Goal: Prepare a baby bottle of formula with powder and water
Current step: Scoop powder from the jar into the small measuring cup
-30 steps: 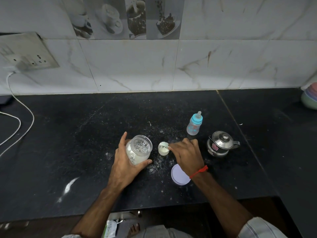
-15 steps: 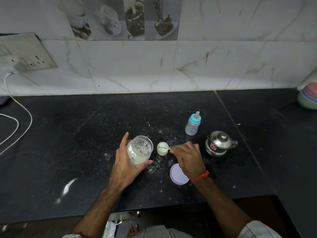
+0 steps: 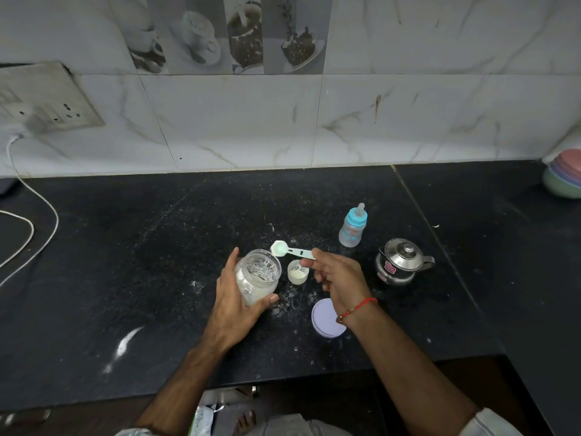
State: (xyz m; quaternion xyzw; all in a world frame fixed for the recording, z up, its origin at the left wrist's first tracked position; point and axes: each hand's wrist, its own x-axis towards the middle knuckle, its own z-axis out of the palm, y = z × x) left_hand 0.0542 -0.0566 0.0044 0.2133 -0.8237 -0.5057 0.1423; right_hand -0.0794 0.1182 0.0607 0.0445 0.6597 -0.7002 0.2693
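Observation:
My left hand (image 3: 234,305) grips a clear open jar of white powder (image 3: 257,278), tilted toward the right, on the black counter (image 3: 125,262). My right hand (image 3: 338,283) pinches the handle of a pale green measuring scoop (image 3: 290,250), whose bowl hovers just above and right of the jar's mouth. A small white cup (image 3: 297,272) with some powder in it stands between my hands. The baby bottle (image 3: 352,230), capped with a blue teat ring, stands upright behind my right hand.
A small steel kettle with a lid (image 3: 401,262) stands right of my right hand. The jar's round lilac lid (image 3: 325,317) lies flat near the counter's front edge. Spilled powder (image 3: 127,339) streaks the counter. A white cable (image 3: 37,221) loops at far left; stacked bowls (image 3: 564,176) sit far right.
My right hand has lifted the scoop out of the small cup and swung its bowl up and left toward the jar's mouth. The left hand keeps its hold on the jar.

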